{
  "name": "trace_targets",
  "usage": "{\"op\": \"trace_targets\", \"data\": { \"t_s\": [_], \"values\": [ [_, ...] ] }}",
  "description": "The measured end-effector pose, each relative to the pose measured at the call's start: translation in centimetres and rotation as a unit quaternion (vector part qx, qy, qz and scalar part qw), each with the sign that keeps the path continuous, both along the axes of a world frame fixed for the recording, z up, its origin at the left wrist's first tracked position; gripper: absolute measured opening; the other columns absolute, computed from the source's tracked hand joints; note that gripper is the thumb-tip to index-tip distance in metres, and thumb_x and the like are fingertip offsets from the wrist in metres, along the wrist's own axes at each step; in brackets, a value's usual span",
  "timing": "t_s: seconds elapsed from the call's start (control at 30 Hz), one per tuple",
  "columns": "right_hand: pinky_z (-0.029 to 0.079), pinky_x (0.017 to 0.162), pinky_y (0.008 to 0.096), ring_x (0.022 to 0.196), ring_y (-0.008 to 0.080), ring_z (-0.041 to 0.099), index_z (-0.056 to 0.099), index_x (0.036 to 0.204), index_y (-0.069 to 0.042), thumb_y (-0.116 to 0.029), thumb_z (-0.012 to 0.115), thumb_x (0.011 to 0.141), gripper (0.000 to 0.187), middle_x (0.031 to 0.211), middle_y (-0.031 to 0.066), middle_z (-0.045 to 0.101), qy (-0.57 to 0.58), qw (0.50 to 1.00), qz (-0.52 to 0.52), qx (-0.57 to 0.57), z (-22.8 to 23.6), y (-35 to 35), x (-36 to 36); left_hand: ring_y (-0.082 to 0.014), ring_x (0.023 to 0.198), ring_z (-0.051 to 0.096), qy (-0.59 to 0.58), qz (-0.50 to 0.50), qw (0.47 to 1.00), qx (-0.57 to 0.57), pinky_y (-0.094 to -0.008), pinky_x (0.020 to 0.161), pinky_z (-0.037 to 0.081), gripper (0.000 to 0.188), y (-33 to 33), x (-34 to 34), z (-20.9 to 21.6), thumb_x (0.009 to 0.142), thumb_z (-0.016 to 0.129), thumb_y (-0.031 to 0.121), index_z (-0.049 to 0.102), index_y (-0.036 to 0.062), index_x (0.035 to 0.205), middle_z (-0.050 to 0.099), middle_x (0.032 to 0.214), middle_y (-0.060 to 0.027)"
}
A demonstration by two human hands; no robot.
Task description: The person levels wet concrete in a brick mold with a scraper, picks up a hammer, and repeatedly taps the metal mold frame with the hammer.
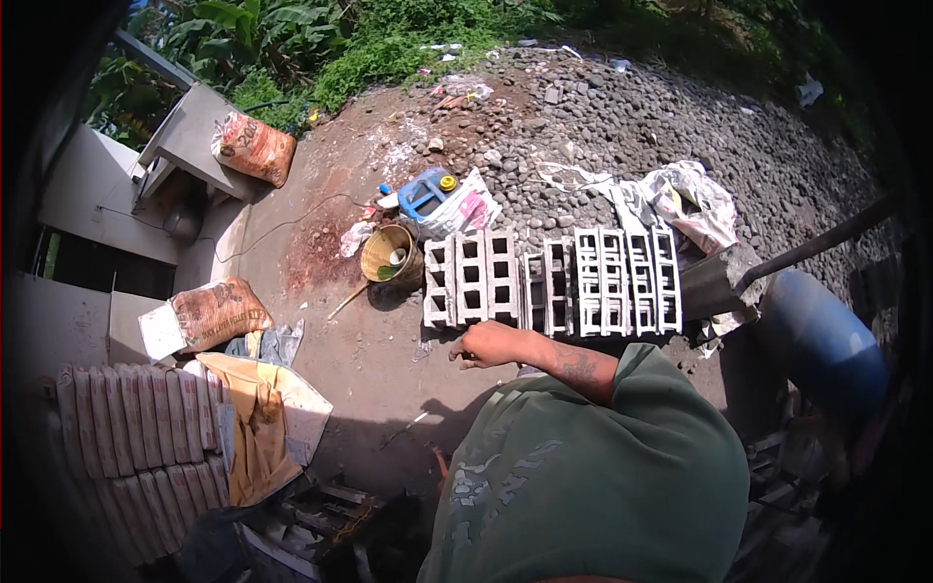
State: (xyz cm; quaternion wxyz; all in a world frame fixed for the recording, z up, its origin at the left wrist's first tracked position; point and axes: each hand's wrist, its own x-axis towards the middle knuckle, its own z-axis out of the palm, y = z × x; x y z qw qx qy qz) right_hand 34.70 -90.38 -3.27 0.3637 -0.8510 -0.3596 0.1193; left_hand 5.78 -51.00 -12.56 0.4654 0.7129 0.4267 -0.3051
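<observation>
My right hand [488, 344] hangs palm-down just in front of the near edge of a row of grey concrete hollow blocks [470, 277]. Its fingers are loosely bent and a little apart, and nothing shows in them. The tattooed right forearm reaches leftward from a green sleeve. Beside the left edge of my green shirt, only a sliver of skin [441, 468] shows, perhaps my left hand [441, 468]; its fingers cannot be made out. The blocks stand side by side with their hollows facing up. Left of them is a round yellowish bucket [391, 255] with something pale inside.
Behind the blocks lie a blue jerrycan [425, 194], white sacks [692, 201] and a gravel heap [622, 126]. A blue drum [821, 335] and a dark pole [816, 243] stand right. At left are stacked pale slabs [146, 418], a tan cloth [255, 428] and a filled orange sack [222, 313].
</observation>
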Motion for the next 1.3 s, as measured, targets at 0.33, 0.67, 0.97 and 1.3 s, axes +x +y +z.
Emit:
{"op": "trace_targets", "data": {
  "t_s": [0.33, 0.67, 0.97, 1.3],
  "values": [
    [0.049, 0.071, 0.0404, 0.082, 0.0317, 0.062, 0.062, 0.105, -0.011, -0.019, 0.066, 0.071, 0.035, 0.084, 0.0141, 0.065, 0.104, 0.979, 0.152, -0.089, -0.3, 7.3, -0.5, -0.0179, 0.074, 0.063, -0.025, 0.095, 0.995, -0.027, -0.0345, 0.065, 0.047, 0.030, 2.0, -1.3, -2.5, 0.077, 0.060, 0.022, 0.063, 0.0031, 0.101, 0.066, 0.079, -0.0113],
    [0.049, 0.070, 0.0373, 0.079, 0.0275, 0.063, 0.059, 0.109, -0.009, -0.019, 0.064, 0.074, 0.036, 0.085, 0.0089, 0.067, 0.111, 0.967, 0.218, -0.075, 1.8, 25.2, 4.0, -0.0179, 0.077, 0.064, -0.110, 0.196, 0.971, -0.084, -0.0347, 0.066, 0.048, 0.032, 6.1, -0.1, -5.3, 0.077, 0.060, 0.023, 0.063, 0.0033, 0.102, 0.066, 0.080, -0.0118],
    [0.051, 0.065, 0.0302, 0.073, 0.0220, 0.066, 0.061, 0.104, -0.001, -0.011, 0.066, 0.075, 0.030, 0.079, 0.0141, 0.067, 0.110, 0.939, 0.319, -0.067, 0.3, 40.1, 4.4, -0.0157, 0.076, 0.063, -0.326, 0.269, 0.896, 0.136, -0.0332, 0.065, 0.047, 0.035, 8.1, 2.8, -6.8, 0.080, 0.057, 0.023, 0.061, 0.0067, 0.110, 0.067, 0.083, -0.0129],
    [0.049, 0.062, 0.0281, 0.069, 0.0160, 0.065, 0.061, 0.102, -0.001, -0.013, 0.068, 0.077, 0.029, 0.077, 0.0128, 0.067, 0.116, 0.826, 0.549, -0.057, -1.5, 61.9, 4.7, -0.0058, 0.072, 0.052, -0.521, 0.430, 0.716, 0.176, -0.0237, 0.064, 0.043, 0.025, 20.9, 10.6, 10.7, 0.085, 0.055, 0.010, 0.061, 0.0037, 0.109, 0.060, 0.079, -0.0001]
  ]
}}
